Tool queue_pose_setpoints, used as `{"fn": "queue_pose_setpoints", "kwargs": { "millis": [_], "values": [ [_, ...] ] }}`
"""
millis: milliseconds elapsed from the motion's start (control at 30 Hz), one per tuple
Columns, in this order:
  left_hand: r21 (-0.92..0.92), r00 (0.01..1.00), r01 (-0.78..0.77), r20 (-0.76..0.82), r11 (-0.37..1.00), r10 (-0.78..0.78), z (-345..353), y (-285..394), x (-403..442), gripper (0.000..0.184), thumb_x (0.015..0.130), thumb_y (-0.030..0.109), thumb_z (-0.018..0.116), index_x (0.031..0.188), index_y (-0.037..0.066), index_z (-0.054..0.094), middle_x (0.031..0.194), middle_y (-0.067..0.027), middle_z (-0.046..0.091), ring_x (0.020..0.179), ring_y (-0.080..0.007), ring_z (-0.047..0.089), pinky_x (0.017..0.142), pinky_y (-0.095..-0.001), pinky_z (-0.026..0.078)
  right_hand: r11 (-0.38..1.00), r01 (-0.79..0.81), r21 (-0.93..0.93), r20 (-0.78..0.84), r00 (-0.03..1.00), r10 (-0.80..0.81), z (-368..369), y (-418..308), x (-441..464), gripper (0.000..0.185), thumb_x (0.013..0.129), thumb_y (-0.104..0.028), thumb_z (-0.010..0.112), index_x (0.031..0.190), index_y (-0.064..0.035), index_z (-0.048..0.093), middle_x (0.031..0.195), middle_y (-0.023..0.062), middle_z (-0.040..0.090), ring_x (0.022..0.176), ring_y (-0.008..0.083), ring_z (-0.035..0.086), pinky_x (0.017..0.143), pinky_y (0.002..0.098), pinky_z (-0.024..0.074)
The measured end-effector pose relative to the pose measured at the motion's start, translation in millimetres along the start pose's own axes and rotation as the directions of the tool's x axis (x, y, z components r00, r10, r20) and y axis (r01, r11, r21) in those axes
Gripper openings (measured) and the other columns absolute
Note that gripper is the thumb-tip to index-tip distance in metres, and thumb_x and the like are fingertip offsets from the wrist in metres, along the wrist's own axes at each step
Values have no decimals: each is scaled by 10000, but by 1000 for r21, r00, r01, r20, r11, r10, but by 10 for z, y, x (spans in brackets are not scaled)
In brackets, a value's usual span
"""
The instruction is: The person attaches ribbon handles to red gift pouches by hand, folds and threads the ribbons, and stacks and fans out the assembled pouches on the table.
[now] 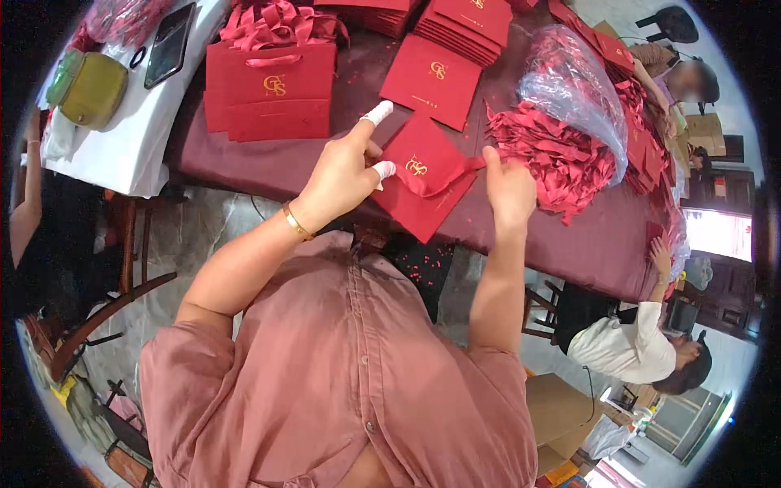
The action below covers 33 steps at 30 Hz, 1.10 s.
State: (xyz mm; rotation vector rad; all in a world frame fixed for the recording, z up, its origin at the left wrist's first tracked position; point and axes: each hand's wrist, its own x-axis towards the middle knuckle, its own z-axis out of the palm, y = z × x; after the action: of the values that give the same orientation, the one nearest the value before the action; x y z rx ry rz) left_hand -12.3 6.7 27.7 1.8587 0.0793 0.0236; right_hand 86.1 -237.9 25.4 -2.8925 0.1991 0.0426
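A red paper bag point(431, 213) with gold lettering lies tilted at the table's near edge, between my hands. My left hand point(343, 169) is at the bag's left side, thumb and index finger spread apart, with white wraps on the fingertips. A red ribbon point(439, 184) runs across the bag's face from near my left thumb to my right hand point(510, 189), whose fingers are closed on its end. Just right of my right hand is a heap of loose red ribbons point(561, 163), partly inside a clear plastic bag point(569, 77).
Stacked red bags point(455, 37) lie behind, and upright ones point(272, 89) hold ribbons at the left. A white-covered table point(134, 154) bears a jar point(91, 88) and a phone point(169, 45). A person in white point(622, 350) sits at the right; other people are at both sides.
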Motion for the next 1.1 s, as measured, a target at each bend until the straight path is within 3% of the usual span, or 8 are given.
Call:
{"fn": "queue_pose_setpoints", "kwargs": {
  "millis": [300, 367, 400, 500, 600, 767, 967, 1100],
  "values": [
    [11, 999, 7, 50, 1000, -8, -40, -47, 1, 784, 817, -86, 621, 1500, 163, 327, 752, -47, 624, 610, -80, 540, 580, -259, 482, 977, 115, 178, -229, 971, -72, 376, 260, 195, 397, 850, -372, 640, 784, 19, 656, 748, 178, 685, 732, 351, 674, 689, 460, 516],
    [7, 998, 11, 58, 1000, -11, -58, -55, 16, 784, 819, -88, 621, 1501, 163, 326, 755, -45, 624, 617, -80, 538, 580, -259, 483, 727, 83, 681, -123, 992, 1, 335, 374, 219, 247, 863, -217, 641, 784, 17, 639, 681, 92, 660, 637, 231, 635, 631, 385, 506],
    [0, 998, 21, 65, 1000, -21, -70, -61, 9, 784, 820, -90, 620, 1501, 162, 324, 759, -43, 625, 623, -80, 536, 581, -258, 483, 317, 64, 946, -101, 990, 101, 313, 376, 196, 150, 867, -126, 634, 765, -16, 624, 701, 42, 632, 644, 146, 593, 612, 324, 498],
    [3, 994, 21, 105, 1000, -22, -82, -51, 14, 784, 825, -85, 625, 1504, 157, 316, 759, -45, 623, 618, -83, 538, 583, -261, 487, -359, -66, 931, 144, 970, 195, 45, 447, 174, 29, 898, -73, 580, 916, -56, 595, 897, 96, 671, 781, 225, 643, 737, 358, 530],
    [23, 996, 15, 89, 1000, -17, -63, -45, 13, 764, 828, -77, 631, 1495, 147, 334, 766, -53, 628, 616, -86, 541, 588, -269, 495, -537, -15, 843, 22, 1000, 7, 75, 771, 307, 83, 952, -132, 571, 979, -55, 585, 908, 100, 669, 820, 256, 648, 802, 394, 528],
    [73, 995, -9, 95, 997, 2, -58, -88, -9, 682, 847, -45, 625, 1465, 128, 393, 810, -74, 634, 623, -95, 562, 603, -282, 509, -219, -1, 976, -1, 1000, -11, -263, 363, -1, 243, 1029, -244, 461, 1039, -20, 553, 579, -44, 320, 469, 55, 256, 456, 240, 245],
    [114, 997, -63, 51, 992, 58, 17, -227, 165, 569, 883, 2, 612, 1420, 89, 445, 866, -99, 656, 692, -120, 608, 656, -289, 525, 490, 51, 870, 94, 959, -268, -4, 26, -265, 196, 985, -199, 551, 936, -35, 646, 695, -22, 548, 649, 60, 500, 571, 215, 412],
    [29, 1000, -3, 21, 1000, 3, 124, -126, 288, 543, 866, -41, 601, 1383, 69, 478, 876, -105, 670, 719, -120, 624, 660, -285, 530, 647, 492, 582, -148, 847, -511, 147, -210, -396, 178, 911, -116, 598, 1040, -39, 693, 847, 117, 654, 787, 251, 641, 734, 351, 499]
  ]
}}
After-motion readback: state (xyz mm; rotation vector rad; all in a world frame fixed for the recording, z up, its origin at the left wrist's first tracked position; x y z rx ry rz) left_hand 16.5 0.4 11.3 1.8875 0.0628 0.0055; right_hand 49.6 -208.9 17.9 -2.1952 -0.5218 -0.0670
